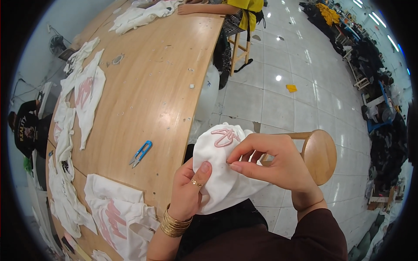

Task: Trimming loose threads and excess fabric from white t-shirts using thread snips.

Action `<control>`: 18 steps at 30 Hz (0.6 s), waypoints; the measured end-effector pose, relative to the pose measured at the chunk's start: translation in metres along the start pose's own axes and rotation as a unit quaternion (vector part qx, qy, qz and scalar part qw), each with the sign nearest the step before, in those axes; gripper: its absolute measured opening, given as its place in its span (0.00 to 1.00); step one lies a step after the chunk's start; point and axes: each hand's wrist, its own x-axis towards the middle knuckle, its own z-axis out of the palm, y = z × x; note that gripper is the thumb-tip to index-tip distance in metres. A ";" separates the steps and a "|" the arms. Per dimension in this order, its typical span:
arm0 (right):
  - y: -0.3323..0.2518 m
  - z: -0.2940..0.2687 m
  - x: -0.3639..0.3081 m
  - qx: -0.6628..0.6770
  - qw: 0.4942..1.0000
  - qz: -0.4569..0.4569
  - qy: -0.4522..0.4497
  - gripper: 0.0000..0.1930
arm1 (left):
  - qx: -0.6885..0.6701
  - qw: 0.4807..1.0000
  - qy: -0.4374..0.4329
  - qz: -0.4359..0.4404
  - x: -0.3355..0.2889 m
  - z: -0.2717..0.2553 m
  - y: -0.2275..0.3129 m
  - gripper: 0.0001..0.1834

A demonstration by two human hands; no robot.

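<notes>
A white garment (213,191) with pink raised lettering is bunched over my lap. My left hand (188,185), with a ring and gold bangles, grips its left side, thumb on top of the cloth. My right hand (274,158) is closed in a pinch, thumb and index fingertips together at the cloth just below the lettering. Whatever lies between those fingertips is too small to make out. Blue thread snips (141,153) lie on the wooden table (148,100) to the left of my hands.
More white garments with pink print (115,217) lie along the table's left and near side. A round wooden stool (320,156) stands at my right. Across the table's far end sits a person in yellow (250,11); another person in black (28,128) is at far left. Dark cloth piles (370,61) line the right.
</notes>
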 end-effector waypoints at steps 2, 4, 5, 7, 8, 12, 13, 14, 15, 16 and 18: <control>0.001 0.004 -0.002 0.017 1.000 -0.001 0.000 0.04 | -0.015 1.000 0.011 0.002 -0.003 0.000 -0.003 0.17; 0.001 0.008 -0.003 0.035 0.999 -0.002 0.001 0.04 | -0.030 0.999 0.021 0.004 -0.005 -0.001 -0.004 0.18; 0.001 0.010 -0.004 0.045 0.999 0.000 0.001 0.05 | -0.040 0.999 0.023 -0.002 -0.007 -0.002 -0.004 0.18; 0.000 0.012 -0.004 0.058 0.998 0.001 -0.001 0.05 | -0.051 0.998 0.029 -0.006 -0.010 -0.003 -0.004 0.18; 0.000 0.014 -0.003 0.065 0.998 0.005 -0.005 0.05 | -0.055 0.998 0.025 0.001 -0.012 -0.004 -0.004 0.17; 0.000 0.018 -0.004 0.082 0.996 0.023 -0.008 0.04 | -0.063 0.998 0.018 0.008 -0.014 -0.007 -0.006 0.18; 0.000 0.018 -0.005 0.081 0.996 0.024 -0.008 0.04 | -0.064 0.998 0.019 0.007 -0.015 -0.007 -0.007 0.18; 0.001 0.019 -0.005 0.068 0.998 0.014 -0.008 0.05 | -0.062 0.998 0.016 0.011 -0.015 -0.007 -0.007 0.18; 0.001 0.019 -0.005 0.055 0.998 0.004 -0.009 0.05 | -0.061 0.998 0.013 0.015 -0.015 -0.007 -0.007 0.18; 0.001 0.020 -0.005 0.055 0.998 0.004 -0.009 0.05 | -0.061 0.998 0.013 0.015 -0.016 -0.008 -0.008 0.18; 0.001 0.023 -0.005 0.022 1.000 -0.007 -0.004 0.06 | -0.040 0.999 0.012 0.035 -0.016 -0.008 -0.009 0.18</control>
